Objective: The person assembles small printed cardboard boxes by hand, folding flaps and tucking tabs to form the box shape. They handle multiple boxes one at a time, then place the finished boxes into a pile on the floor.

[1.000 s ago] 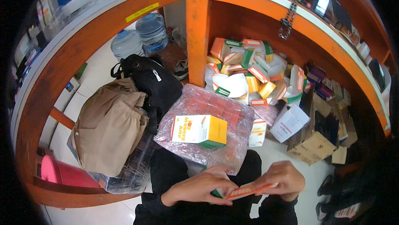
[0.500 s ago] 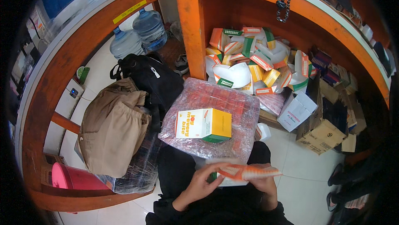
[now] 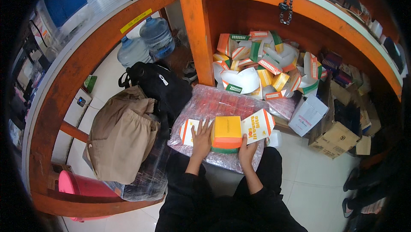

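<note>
Flanking the orange carton (image 3: 227,132), left hand (image 3: 201,140) lay flat-open at its 9 o'clock, right hand (image 3: 247,153) apparently gripped at 5 o'clock, carton long axis crosswise.

The person wears long black sleeves (image 3: 195,180) ending at the wrists and black trousers (image 3: 269,174); both hands bare.
</note>
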